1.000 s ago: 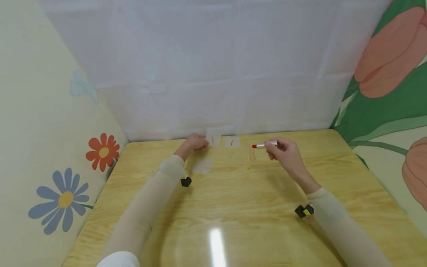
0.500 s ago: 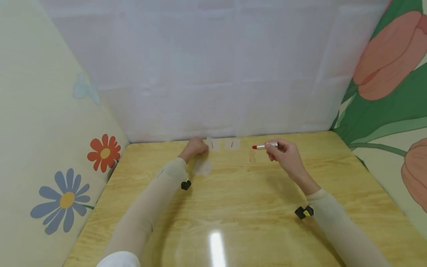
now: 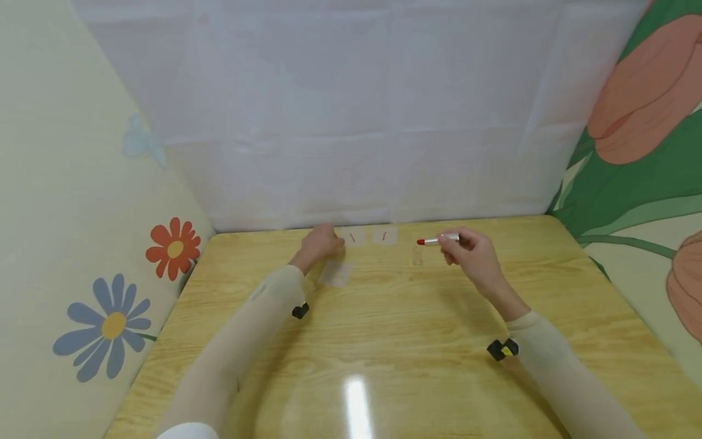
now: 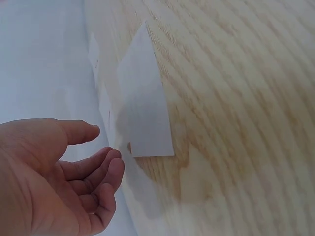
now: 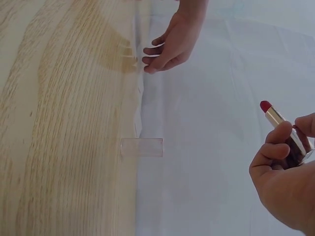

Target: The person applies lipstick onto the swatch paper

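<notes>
My right hand [image 3: 468, 253] pinches a lipstick [image 3: 439, 239] by its silver tube, the red tip pointing left above the table. In the right wrist view, the bare red bullet of the lipstick [image 5: 273, 114] shows clearly. My left hand [image 3: 320, 245] is beside a white paper slip [image 3: 353, 236] with a red stroke on it. Seen from the left wrist, this hand [image 4: 64, 177] has thumb and fingers apart, with nothing between them. A second marked slip [image 3: 385, 235] lies to the right. Nearer me is a slip with no visible mark [image 3: 336, 274].
A clear lipstick cap [image 5: 141, 147] stands on the wooden table [image 3: 384, 329], left of and below the lipstick in the head view. A white sheet [image 3: 356, 122] hangs behind the table's back edge. Painted walls flank both sides.
The left marked slip, raised at my left fingers a second ago, now lies flat on the table, and the hand has let go of it. The right hand keeps the lipstick almost still.
</notes>
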